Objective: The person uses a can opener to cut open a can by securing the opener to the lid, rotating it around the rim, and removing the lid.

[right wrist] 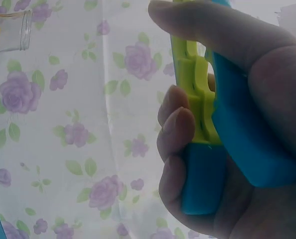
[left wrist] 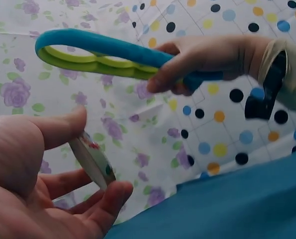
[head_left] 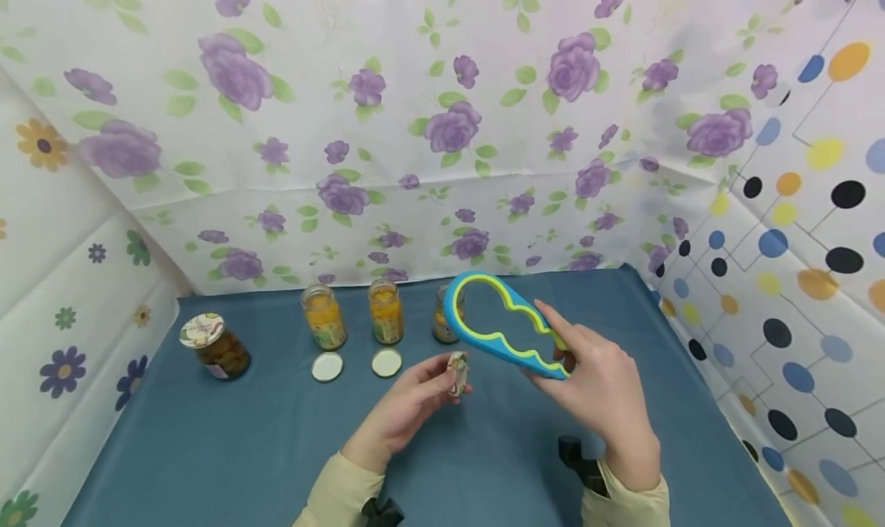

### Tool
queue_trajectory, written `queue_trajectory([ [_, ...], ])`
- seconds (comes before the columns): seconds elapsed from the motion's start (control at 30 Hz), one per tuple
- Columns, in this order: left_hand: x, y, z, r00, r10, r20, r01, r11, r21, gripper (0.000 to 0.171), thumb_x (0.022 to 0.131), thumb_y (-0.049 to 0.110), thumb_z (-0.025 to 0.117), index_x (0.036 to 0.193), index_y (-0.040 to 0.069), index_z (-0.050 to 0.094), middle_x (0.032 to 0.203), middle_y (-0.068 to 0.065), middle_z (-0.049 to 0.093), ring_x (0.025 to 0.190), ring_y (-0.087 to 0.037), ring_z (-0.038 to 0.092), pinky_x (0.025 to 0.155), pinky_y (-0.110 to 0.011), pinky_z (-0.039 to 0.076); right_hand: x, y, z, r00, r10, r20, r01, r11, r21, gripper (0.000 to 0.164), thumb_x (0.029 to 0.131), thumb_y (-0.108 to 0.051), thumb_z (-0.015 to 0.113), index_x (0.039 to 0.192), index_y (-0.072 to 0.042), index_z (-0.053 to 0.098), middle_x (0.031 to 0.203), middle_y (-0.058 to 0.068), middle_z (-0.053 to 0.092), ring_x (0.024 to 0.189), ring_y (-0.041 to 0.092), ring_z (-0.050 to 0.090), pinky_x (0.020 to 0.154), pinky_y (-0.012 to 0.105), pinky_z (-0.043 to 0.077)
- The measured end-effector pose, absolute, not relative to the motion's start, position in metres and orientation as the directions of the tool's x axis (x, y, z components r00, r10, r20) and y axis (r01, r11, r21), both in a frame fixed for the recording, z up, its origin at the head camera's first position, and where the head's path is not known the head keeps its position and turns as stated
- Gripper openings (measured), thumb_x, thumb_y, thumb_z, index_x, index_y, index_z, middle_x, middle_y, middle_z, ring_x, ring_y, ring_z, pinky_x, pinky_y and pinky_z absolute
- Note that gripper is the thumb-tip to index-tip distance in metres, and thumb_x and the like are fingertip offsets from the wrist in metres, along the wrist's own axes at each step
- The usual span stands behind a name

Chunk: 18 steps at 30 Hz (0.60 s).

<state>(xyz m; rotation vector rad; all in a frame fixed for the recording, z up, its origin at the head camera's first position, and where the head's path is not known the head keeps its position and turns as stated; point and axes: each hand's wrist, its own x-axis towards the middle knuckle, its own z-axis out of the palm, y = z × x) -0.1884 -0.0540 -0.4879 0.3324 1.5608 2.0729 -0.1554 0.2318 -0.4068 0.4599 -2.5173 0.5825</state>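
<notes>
My left hand [head_left: 413,404] pinches a patterned jar lid [head_left: 459,373] on edge between thumb and fingers, above the table. In the left wrist view the lid [left wrist: 94,160] shows its pale inner side toward the palm. My right hand [head_left: 598,377] grips a blue and lime-green jar opener [head_left: 477,341] by its handles, its loop pointing left. Fingers wrap the handles in the right wrist view, where the opener's blue ends [right wrist: 204,179] stick out below. Behind the opener's loop stands an uncapped jar [head_left: 442,323], partly hidden by it.
Two open jars of orange fruit, one [head_left: 323,318] left of the other [head_left: 386,312], stand at the back. White-faced lids [head_left: 327,366] [head_left: 386,362] lie before them. A capped jar of dark contents [head_left: 216,346] stands at far left. Patterned cloth walls [head_left: 442,127] enclose the blue table [head_left: 263,442].
</notes>
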Motion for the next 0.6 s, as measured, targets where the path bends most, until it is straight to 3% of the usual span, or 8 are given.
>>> queue_trajectory([
  [0.13, -0.191, -0.055, -0.495, -0.899, 0.420, -0.126, -0.159, -0.044, 0.986, 0.059, 0.104, 0.028, 0.073, 0.155, 0.003, 0.054, 0.136, -0.014, 0.063, 0.115, -0.024, 0.066, 0.101, -0.042, 0.053, -0.157, 0.231, -0.408, -0.806, -0.180, 0.565, -0.417, 0.849, -0.325, 0.089, 0.073, -0.033, 0.100, 0.154, -0.028, 0.061, 0.080, -0.012, 0.059, 0.065, 0.004, 0.051, 0.054, 0.029, 0.043],
  [0.27, -0.193, -0.053, -0.505, -0.944, 0.319, -0.091, -0.054, 0.121, 0.991, 0.063, 0.097, 0.029, 0.083, 0.152, 0.007, 0.060, 0.133, -0.013, 0.062, 0.111, -0.024, 0.065, 0.094, -0.042, 0.056, -0.157, 0.231, -0.408, -0.803, -0.177, 0.570, -0.417, 0.849, -0.325, 0.089, 0.073, -0.033, 0.100, 0.153, -0.028, 0.062, 0.080, -0.011, 0.059, 0.065, 0.005, 0.051, 0.054, 0.029, 0.044],
  [0.4, -0.195, -0.050, -0.514, -0.965, 0.261, -0.008, 0.055, 0.235, 0.970, 0.064, 0.094, 0.025, 0.086, 0.149, 0.005, 0.062, 0.131, -0.011, 0.061, 0.109, -0.025, 0.063, 0.088, -0.040, 0.056, -0.157, 0.231, -0.407, -0.801, -0.184, 0.570, -0.425, 0.845, -0.324, 0.089, 0.073, -0.033, 0.100, 0.153, -0.027, 0.062, 0.080, -0.011, 0.060, 0.065, 0.005, 0.051, 0.055, 0.029, 0.044],
  [0.6, -0.205, -0.045, -0.527, -0.974, 0.216, 0.071, 0.161, 0.432, 0.887, 0.064, 0.089, 0.016, 0.091, 0.146, 0.005, 0.065, 0.125, -0.009, 0.060, 0.108, -0.026, 0.060, 0.091, -0.046, 0.053, -0.158, 0.230, -0.407, -0.790, -0.210, 0.576, -0.452, 0.834, -0.317, 0.088, 0.074, -0.033, 0.100, 0.153, -0.027, 0.062, 0.081, -0.011, 0.060, 0.066, 0.004, 0.053, 0.055, 0.029, 0.045],
])
